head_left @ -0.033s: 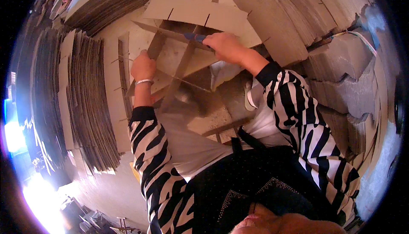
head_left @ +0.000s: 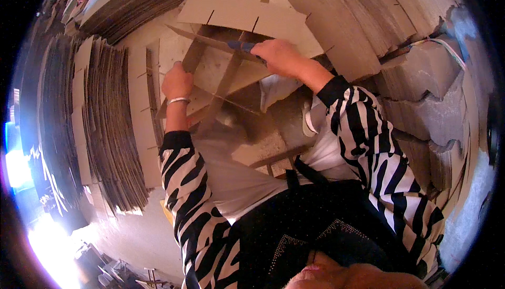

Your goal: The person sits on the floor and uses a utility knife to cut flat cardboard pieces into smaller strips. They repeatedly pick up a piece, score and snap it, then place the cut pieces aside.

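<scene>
Pinching left hand (head_left: 177,81): grip closed on the cardboard divider grid (head_left: 226,76)
Right hand (head_left: 280,57): grip closed around its far strip (head_left: 213,42)
Left: cardboard sheets (head_left: 108,120) — stacked on edge

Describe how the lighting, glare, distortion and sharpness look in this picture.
Head view: white glare washes out the lower left; head view: fisheye distortion bows the tall stack of brown cardboard sheets at left; head view: dim light leaves the space beneath the interlocked brown cardboard strips murky; head view: the bare left hand and bare right hand look reasonably clear.
</scene>
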`<act>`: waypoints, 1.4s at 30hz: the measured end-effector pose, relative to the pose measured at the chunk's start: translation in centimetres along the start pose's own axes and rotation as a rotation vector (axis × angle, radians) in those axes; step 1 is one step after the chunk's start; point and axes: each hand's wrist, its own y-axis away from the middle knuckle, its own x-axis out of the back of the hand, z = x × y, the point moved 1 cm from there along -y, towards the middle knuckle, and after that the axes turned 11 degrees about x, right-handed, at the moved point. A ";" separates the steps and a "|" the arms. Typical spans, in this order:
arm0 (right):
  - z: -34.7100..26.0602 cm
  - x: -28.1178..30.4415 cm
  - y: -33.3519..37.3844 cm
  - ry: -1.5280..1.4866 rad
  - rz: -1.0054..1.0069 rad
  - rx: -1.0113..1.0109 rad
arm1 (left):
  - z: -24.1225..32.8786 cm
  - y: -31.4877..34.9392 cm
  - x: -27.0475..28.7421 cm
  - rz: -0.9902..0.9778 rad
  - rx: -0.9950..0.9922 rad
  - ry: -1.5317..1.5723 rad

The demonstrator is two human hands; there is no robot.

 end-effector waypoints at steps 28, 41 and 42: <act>0.7 -2.2 -3.0 -0.923 0.286 -0.400 | 5.1 14.3 -2.8 -0.453 -0.271 0.555; 4.7 1.6 -2.1 -0.880 0.689 -0.396 | -11.6 17.2 15.7 0.026 0.168 1.571; 4.7 1.5 -2.0 -0.832 0.654 -0.413 | -12.7 17.1 19.2 0.080 0.148 1.562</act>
